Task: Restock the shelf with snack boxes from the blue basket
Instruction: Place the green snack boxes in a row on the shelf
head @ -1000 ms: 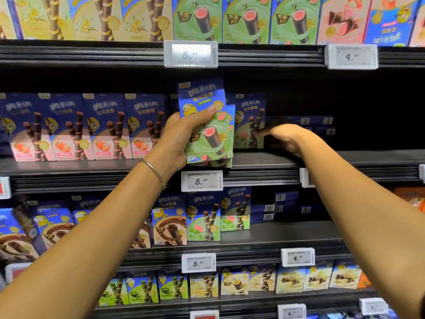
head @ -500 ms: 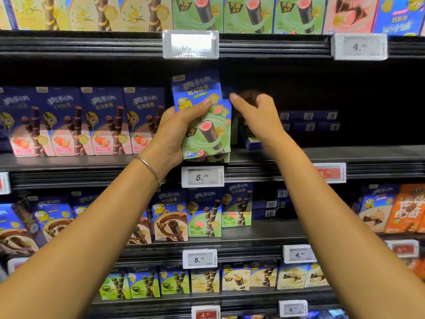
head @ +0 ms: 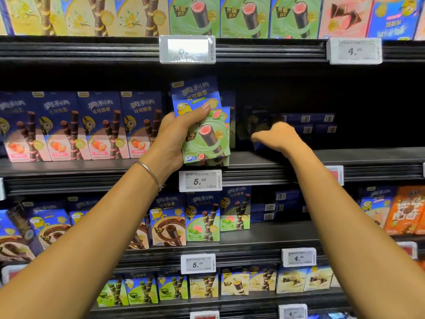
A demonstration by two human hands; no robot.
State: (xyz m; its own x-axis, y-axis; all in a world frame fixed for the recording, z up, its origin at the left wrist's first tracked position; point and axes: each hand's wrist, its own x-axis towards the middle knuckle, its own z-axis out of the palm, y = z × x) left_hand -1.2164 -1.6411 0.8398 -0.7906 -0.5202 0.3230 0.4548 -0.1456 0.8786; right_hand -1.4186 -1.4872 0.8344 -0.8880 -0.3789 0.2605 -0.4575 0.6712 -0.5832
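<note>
Snack boxes (head: 207, 137) in left hand (head: 173, 140), perhaps three.

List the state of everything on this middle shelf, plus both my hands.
left hand: grips the green boxes.
green boxes: stacked, upright, held at the shelf front.
right hand: reaching into the shelf, fingers hidden in the dark.
strawberry boxes: upright, in a row.
back boxes: flat, stacked, barcodes facing out.

Price tag (head: 200, 180) reads 5.39; orange packets (head: 407, 210) stand far right.
</note>
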